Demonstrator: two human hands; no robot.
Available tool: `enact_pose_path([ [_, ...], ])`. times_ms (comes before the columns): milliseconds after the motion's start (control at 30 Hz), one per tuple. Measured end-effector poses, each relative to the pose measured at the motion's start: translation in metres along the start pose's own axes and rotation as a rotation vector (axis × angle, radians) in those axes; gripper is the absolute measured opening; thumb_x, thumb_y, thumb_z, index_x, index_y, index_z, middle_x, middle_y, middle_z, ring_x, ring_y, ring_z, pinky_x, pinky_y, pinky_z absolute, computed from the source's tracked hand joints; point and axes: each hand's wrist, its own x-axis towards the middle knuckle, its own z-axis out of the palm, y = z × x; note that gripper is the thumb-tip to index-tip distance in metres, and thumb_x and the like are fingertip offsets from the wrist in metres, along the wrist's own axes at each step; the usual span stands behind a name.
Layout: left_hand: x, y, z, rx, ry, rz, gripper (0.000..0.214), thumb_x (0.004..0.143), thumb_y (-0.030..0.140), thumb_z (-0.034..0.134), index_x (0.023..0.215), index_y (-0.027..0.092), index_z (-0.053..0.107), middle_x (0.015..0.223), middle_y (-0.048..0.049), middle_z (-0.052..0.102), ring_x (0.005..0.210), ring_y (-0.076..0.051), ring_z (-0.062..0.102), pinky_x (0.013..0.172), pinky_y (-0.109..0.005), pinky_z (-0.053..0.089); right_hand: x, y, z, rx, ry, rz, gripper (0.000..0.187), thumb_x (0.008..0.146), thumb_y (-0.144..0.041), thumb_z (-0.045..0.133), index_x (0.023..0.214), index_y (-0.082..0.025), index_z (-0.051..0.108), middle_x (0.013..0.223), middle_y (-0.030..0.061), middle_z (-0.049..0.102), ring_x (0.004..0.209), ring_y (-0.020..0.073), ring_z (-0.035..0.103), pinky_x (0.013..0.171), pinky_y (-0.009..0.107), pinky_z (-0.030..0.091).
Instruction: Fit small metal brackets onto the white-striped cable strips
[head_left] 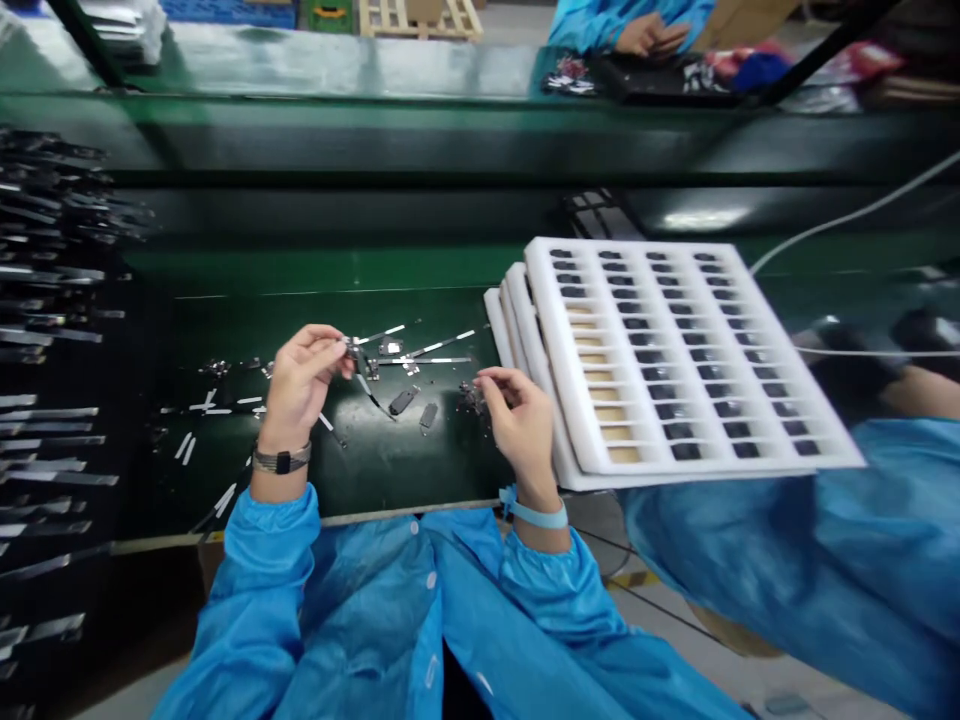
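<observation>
Pinched between the thumb and forefinger of my left hand [306,375] is a small metallic part with a dark flex cable [372,393] trailing down to the right. My right hand [521,420] is curled with thumb and fingertips together, right beside a small pile of tiny dark metal parts [472,398]; whatever is in that pinch is too small to make out. On the green bench between my hands lie a black rectangular module [403,401], a smaller grey piece [428,414] and several thin silvery strips [442,345].
To the right, stacked white foam trays [694,462] hold rows of black parts, with one column partly unfilled. Many strip cables [52,440] cover a black surface at left. A neighbour's blue sleeve [885,500] reaches in at right. Across the bench, another person's hands [652,38] show.
</observation>
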Motion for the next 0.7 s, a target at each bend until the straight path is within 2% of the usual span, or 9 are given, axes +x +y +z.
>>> enact_pose_path([
  [133,0.005,0.003,-0.008,-0.105,0.026,0.022,0.026,0.075,0.025,0.092,0.092,0.021,0.072,0.080,-0.0010,0.073,0.064,-0.011,0.067,0.054,-0.020,0.052,0.002,0.023,0.000,-0.093,0.022,0.012,0.032,0.102,-0.052,0.064,0.094,-0.022,0.073,0.087,0.0091,0.077,0.080,0.0268,0.070,0.076,0.039,0.055],
  [267,0.006,0.003,-0.009,-0.133,0.031,0.032,0.025,0.076,0.024,0.091,0.092,0.022,0.072,0.080,-0.0005,0.072,0.065,-0.011,0.065,0.056,-0.021,0.052,0.017,0.037,0.008,-0.257,-0.003,0.026,0.018,0.097,-0.038,0.065,0.102,-0.021,0.072,0.087,0.0082,0.075,0.079,0.0257,0.067,0.077,0.039,0.052],
  [400,0.007,0.000,-0.007,-0.142,0.036,0.018,0.027,0.075,0.022,0.092,0.091,0.023,0.071,0.082,-0.0003,0.071,0.067,-0.011,0.065,0.057,-0.021,0.052,0.043,0.042,0.023,-0.479,-0.078,0.010,0.007,0.089,-0.028,0.073,0.090,-0.022,0.070,0.091,0.0090,0.072,0.086,0.0269,0.065,0.084,0.040,0.051],
  [500,0.008,0.000,-0.009,-0.152,0.022,0.025,0.030,0.072,0.019,0.093,0.093,0.023,0.071,0.083,-0.0001,0.071,0.070,-0.011,0.066,0.059,-0.022,0.053,0.054,0.042,0.032,-0.577,-0.120,0.034,0.012,0.089,-0.025,0.074,0.081,-0.022,0.065,0.093,0.0109,0.070,0.091,0.0281,0.064,0.088,0.042,0.050],
  [600,0.007,0.001,-0.011,-0.136,-0.009,0.033,0.040,0.072,0.018,0.093,0.107,0.024,0.075,0.088,-0.0006,0.073,0.072,-0.012,0.067,0.060,-0.022,0.053,0.055,0.039,0.034,-0.539,-0.141,0.004,0.016,0.091,-0.022,0.069,0.077,-0.023,0.061,0.091,0.0115,0.071,0.094,0.0291,0.064,0.090,0.042,0.049],
  [700,0.005,0.000,-0.009,-0.129,-0.009,0.031,0.048,0.071,0.017,0.093,0.116,0.024,0.078,0.094,-0.0023,0.077,0.075,-0.012,0.069,0.061,-0.023,0.055,0.051,0.036,0.031,-0.327,-0.150,-0.045,0.012,0.097,-0.027,0.063,0.085,-0.024,0.061,0.085,0.0085,0.074,0.087,0.0267,0.068,0.082,0.038,0.051],
])
